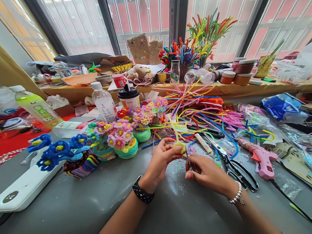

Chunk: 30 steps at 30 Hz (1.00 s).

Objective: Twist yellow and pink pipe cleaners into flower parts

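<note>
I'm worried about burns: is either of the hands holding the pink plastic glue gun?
No, the pink plastic glue gun lies apart from both the left hand and right hand.

Black, white-dotted wristband (143, 190); pearly bracelet (238, 192) with charm (242, 201)

Fuzzy piece (179, 148) yellow, perhaps greenish; glue gun (267, 160) pink; wristband (143, 191) black, white-dotted; flower cluster (59, 152) blue, yellow-centred.

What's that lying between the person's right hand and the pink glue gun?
The black-handled scissors lie between the right hand and the pink glue gun, as the head view shows.
</note>
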Motion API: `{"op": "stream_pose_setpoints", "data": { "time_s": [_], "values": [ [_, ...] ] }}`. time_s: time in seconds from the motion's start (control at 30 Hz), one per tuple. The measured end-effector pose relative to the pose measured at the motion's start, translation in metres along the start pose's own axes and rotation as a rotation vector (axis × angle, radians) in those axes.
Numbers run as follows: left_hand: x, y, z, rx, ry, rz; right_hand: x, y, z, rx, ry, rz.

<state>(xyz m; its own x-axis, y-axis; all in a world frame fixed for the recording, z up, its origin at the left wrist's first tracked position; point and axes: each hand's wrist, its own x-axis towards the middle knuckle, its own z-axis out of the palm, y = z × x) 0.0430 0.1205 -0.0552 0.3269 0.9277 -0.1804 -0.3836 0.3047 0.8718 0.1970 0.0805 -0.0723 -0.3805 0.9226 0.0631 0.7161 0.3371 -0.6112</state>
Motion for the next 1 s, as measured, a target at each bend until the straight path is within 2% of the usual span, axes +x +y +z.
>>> {"op": "stream_pose_setpoints", "data": {
  "time_s": [0.23,0.6,0.73,0.9,1.0],
  "values": [
    [0.0,-0.001,0.0,-0.001,0.014,0.009,0.002,-0.002,0.002,-0.039,0.047,0.042],
    [0.002,-0.004,0.0,-0.049,0.055,0.059,0.006,-0.001,0.007,0.041,0.192,0.07],
    [0.002,-0.004,0.001,0.006,0.046,0.119,0.003,0.002,-0.002,0.053,0.149,0.098],
    [0.001,-0.005,0.003,0.145,0.047,0.202,-0.001,0.004,-0.014,0.009,0.024,0.075],
    [0.001,-0.005,0.004,0.172,0.047,0.215,-0.001,0.003,-0.015,-0.047,0.012,0.088]
  ]
}}
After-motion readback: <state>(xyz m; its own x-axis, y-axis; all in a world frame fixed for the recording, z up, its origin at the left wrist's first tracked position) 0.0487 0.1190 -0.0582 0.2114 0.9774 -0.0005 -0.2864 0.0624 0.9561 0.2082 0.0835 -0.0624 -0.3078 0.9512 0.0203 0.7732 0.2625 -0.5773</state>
